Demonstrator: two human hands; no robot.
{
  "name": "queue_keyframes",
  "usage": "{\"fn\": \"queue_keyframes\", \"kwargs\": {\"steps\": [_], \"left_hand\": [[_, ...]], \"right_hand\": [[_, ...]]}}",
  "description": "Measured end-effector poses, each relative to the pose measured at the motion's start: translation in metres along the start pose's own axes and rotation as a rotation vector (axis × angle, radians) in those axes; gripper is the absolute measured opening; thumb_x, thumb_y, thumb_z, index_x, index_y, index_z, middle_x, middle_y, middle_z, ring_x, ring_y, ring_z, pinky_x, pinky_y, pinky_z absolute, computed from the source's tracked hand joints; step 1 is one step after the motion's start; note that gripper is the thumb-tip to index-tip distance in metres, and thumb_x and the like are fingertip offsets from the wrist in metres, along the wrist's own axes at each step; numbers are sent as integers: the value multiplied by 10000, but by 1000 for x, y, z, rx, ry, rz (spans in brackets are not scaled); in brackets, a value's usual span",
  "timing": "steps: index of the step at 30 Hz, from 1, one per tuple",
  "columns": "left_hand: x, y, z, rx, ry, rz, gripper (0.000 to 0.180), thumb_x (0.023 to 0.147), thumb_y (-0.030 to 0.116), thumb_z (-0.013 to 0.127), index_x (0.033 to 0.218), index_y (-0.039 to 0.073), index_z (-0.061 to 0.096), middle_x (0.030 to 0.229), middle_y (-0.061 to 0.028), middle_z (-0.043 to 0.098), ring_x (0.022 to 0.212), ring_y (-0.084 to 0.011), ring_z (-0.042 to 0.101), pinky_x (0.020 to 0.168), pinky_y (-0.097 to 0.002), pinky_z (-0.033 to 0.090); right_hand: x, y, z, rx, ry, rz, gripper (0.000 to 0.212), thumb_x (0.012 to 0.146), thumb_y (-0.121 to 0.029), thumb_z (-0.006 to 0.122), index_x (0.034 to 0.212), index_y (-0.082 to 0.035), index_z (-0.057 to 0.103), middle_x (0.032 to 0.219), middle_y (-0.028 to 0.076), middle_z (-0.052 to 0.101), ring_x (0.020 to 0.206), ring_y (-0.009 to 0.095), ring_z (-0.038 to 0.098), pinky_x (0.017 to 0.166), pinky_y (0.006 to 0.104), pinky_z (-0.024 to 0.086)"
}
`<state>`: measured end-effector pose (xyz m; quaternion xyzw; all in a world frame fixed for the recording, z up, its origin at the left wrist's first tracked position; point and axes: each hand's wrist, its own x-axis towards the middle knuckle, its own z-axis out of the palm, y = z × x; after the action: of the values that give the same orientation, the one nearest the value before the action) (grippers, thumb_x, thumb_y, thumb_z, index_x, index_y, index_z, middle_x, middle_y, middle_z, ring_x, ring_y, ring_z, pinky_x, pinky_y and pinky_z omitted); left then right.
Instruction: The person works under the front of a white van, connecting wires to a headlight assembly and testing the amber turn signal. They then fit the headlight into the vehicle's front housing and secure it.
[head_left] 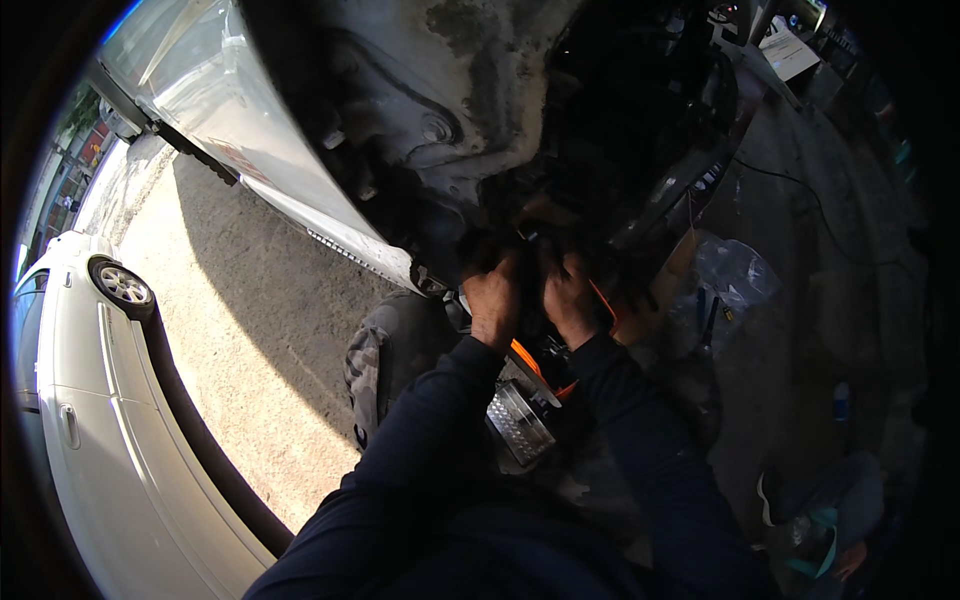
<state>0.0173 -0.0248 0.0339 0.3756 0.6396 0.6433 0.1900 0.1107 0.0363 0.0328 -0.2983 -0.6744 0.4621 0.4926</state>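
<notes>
Both my hands reach forward side by side into a dark, cluttered space below a dirty pale metal panel (470,110) of a vehicle. My left hand (495,298) is closed, its fingers curled into shadow. Close by on its right, my right hand (568,302) is bent the same way around something dark. What either hand grips is lost in the darkness. Orange edging (528,362) shows between and below my wrists. Under my left forearm lies a silvery metal piece with a dotted surface (520,425).
Camouflage-patterned cloth (368,355) is left of my forearm. A clear plastic bag (735,270) and slim tools (711,318) lie right, near a cable (815,195). A white car (130,420) stands far left. Another person's shoe and leg (825,492) appear lower right.
</notes>
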Motion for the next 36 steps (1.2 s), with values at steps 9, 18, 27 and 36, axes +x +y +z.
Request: {"fn": "queue_keyframes", "kwargs": {"steps": [9,18,27,36], "left_hand": [[-1,4,3,-55,-14,-30,240,887,131,669,1080,-8,703,1024,-116,714,887,-189,666,781,-305,516],[9,-2,-2,234,-78,153,220,934,145,585,1063,-6,678,1025,-185,690,906,-308,656,817,-381,499],[10,-19,6,-43,2,-2,386,924,221,554,1185,-62,576,1134,-246,610,1038,-368,592,924,-399,457],[13,-34,9,367,43,199,331,926,149,576,1217,-5,603,1202,-247,559,1105,-406,539,968,-451,440]], "right_hand": [[-2,8,-7,-300,-20,-194,212,1030,-139,496,1155,2,591,1096,177,660,1021,313,652,881,371,502],[-1,-14,-17,-508,-119,-307,210,990,-105,532,1166,1,578,1134,217,622,1035,386,625,880,417,497],[-11,-28,-20,-182,-119,76,330,1052,-225,465,1253,21,553,1159,209,643,1101,378,617,943,414,476],[7,-11,20,-151,158,-106,268,1039,-165,503,1160,45,617,1074,175,686,999,274,662,866,356,504]]}}
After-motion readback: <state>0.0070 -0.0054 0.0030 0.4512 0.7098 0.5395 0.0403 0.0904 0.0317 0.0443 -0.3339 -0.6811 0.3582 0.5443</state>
